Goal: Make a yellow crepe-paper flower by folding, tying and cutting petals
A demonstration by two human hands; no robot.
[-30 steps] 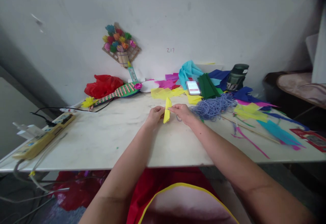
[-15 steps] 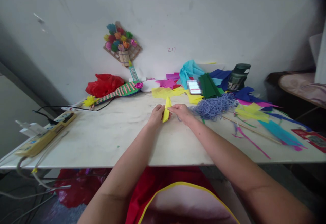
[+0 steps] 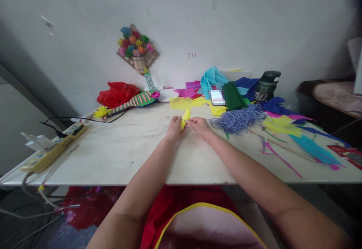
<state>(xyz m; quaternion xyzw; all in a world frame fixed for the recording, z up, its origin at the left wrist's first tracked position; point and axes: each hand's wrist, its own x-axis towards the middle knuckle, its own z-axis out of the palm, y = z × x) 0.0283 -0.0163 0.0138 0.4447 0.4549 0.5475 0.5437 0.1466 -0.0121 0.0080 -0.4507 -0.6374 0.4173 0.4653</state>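
A small folded piece of yellow crepe paper (image 3: pixel 186 114) stands up from my left hand (image 3: pixel 175 127), whose thumb and fingers are closed around its lower part. It looks narrowed at the middle, with its upper end fanning out. My right hand (image 3: pixel 199 125) pinches at that middle from the right side. A thin purple string seems to run at its fingertips, though the fingers hide most of it. Both hands are just above the white table (image 3: pixel 113 143). Right of them lies a tangled heap of purple string (image 3: pixel 239 119).
Sheets of yellow (image 3: pixel 186 102), light blue (image 3: pixel 213 81) and green paper (image 3: pixel 234 97) lie behind, with a phone (image 3: pixel 217 97). A dark bottle (image 3: pixel 267 86) stands at the back right. A power strip (image 3: pixel 53 149) is left; a decorated lute-shaped craft (image 3: pixel 138 102) and red plastic bag (image 3: pixel 117 94) are behind.
The yellow paper was a flatter strip showing both ends; now its middle looks drawn in and its lower end sits more within my left hand. The view has shifted slightly.
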